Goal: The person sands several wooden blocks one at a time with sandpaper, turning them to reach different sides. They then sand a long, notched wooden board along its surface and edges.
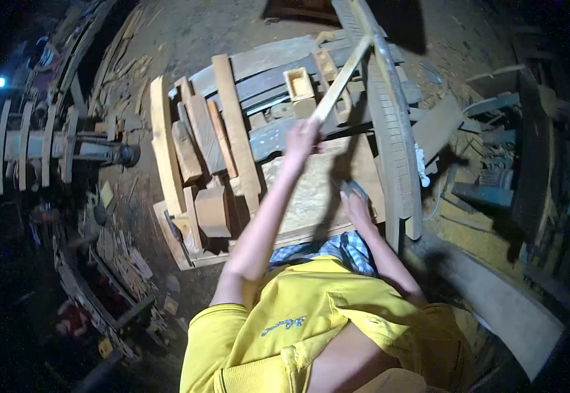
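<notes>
My left hand [303, 136] is closed around the lower end of a long, narrow wooden strip [342, 80], which slants up and to the right over the bench. Low over the right part of a pale wooden board [301, 200] is my right hand [357, 206]. Its fingers look curled beside a small bluish thing, too blurred to name. A dark shadow falls across the board between the hands. Beyond the left hand sits a small open wooden box [298, 84], with a divided wooden piece [325, 64] to its right.
Left on the bench lie several planks [235, 124] and a wooden block [212, 211], with a dark metal tool [178, 237] at the corner. A long slatted wooden piece [390, 124] borders the right side. Sawdust [468, 242] and scrap boards [439, 128] lie farther right.
</notes>
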A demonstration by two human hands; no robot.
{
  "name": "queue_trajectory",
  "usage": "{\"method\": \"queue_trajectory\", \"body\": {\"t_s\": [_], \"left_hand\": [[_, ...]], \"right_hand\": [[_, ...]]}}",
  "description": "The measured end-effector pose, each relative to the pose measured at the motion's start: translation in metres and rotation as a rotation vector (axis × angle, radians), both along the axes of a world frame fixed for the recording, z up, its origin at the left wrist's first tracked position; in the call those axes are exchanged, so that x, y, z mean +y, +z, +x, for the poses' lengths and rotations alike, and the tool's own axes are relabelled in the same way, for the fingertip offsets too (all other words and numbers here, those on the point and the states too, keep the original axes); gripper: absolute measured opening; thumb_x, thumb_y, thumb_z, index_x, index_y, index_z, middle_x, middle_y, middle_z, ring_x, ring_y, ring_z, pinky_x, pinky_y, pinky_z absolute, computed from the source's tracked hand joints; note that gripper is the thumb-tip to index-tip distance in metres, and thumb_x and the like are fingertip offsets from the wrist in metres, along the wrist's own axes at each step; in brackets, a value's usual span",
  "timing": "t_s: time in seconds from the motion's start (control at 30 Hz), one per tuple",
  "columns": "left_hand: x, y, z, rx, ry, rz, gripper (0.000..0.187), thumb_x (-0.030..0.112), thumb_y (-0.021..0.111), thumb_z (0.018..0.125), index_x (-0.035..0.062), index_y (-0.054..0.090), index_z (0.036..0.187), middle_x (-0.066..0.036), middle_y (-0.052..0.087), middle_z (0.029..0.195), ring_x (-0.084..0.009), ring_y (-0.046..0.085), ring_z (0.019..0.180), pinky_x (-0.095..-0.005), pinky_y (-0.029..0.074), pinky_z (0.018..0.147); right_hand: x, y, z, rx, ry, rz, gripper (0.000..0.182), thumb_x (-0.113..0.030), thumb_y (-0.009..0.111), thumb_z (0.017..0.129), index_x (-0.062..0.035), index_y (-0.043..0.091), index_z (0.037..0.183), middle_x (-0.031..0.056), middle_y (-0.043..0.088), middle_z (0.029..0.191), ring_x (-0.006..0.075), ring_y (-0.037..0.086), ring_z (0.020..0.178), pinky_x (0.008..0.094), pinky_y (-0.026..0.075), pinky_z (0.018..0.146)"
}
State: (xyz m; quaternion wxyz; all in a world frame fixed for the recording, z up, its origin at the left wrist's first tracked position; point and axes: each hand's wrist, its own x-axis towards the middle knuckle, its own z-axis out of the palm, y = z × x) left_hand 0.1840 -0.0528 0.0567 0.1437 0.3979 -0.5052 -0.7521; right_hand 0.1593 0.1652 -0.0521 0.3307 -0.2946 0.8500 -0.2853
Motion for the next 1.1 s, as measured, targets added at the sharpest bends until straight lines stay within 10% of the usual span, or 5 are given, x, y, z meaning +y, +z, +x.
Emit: {"method": "queue_trajectory", "body": {"t_s": [0.07, 0.27, 0.53, 0.93, 1.1], "left_hand": [[-0.027, 0.034, 0.07, -0.089, 0.004, -0.15, 0.029, 0.032, 0.056, 0.083, 0.0057, 0.056, 0.096, 0.0, 0.051, 0.066, -0.0081, 0.051, 0.058, -0.0211, 0.042, 0.049], [-0.035, 0.154, 0.224, -0.154, 0.428, -0.438, 0.025, 0.019, 0.062, 0.08, -0.0022, 0.057, 0.093, -0.005, 0.059, 0.073, -0.0087, 0.053, 0.054, -0.0211, 0.042, 0.047], [-0.011, 0.165, 0.258, -0.232, 0.409, -0.707, 0.015, 0.01, 0.062, 0.08, -0.0011, 0.057, 0.089, -0.004, 0.058, 0.076, -0.0092, 0.056, 0.063, -0.0207, 0.047, 0.056], [0.011, 0.146, 0.253, -0.277, 0.207, -0.742, 0.018, 0.012, 0.064, 0.078, -0.0022, 0.057, 0.087, -0.007, 0.054, 0.077, -0.0149, 0.055, 0.07, -0.026, 0.045, 0.06], [0.021, 0.139, 0.259, -0.126, 0.244, -0.626, 0.028, 0.006, 0.058, 0.079, -0.0004, 0.048, 0.105, -0.013, 0.051, 0.091, -0.0225, 0.057, 0.081, -0.0325, 0.045, 0.071]], "right_hand": [[0.003, 0.013, 0.006, 0.06, -0.088, -0.072, 0.046, -0.033, 0.04, 0.089, 0.0097, 0.057, 0.083, 0.0306, 0.054, 0.09, 0.0436, 0.052, 0.083, 0.0463, 0.041, 0.074], [0.019, 0.01, 0.004, 0.176, -0.085, 0.053, 0.051, -0.039, 0.04, 0.088, 0.0074, 0.055, 0.074, 0.0297, 0.054, 0.072, 0.0432, 0.055, 0.074, 0.0474, 0.041, 0.064], [0.003, 0.029, 0.009, 0.197, -0.119, 0.009, 0.052, -0.04, 0.042, 0.088, 0.008, 0.052, 0.07, 0.029, 0.053, 0.069, 0.0423, 0.054, 0.071, 0.0454, 0.04, 0.062], [-0.068, 0.125, 0.065, 0.02, 0.083, -0.041, 0.048, -0.032, 0.036, 0.09, 0.0102, 0.055, 0.076, 0.0318, 0.054, 0.082, 0.0443, 0.053, 0.081, 0.0451, 0.042, 0.071], [-0.118, 0.232, 0.123, -0.123, 0.387, -0.887, 0.042, -0.004, 0.052, 0.075, 0.006, 0.045, 0.115, 0.0168, 0.043, 0.125, 0.0321, 0.045, 0.11, 0.037, 0.036, 0.095]]}}
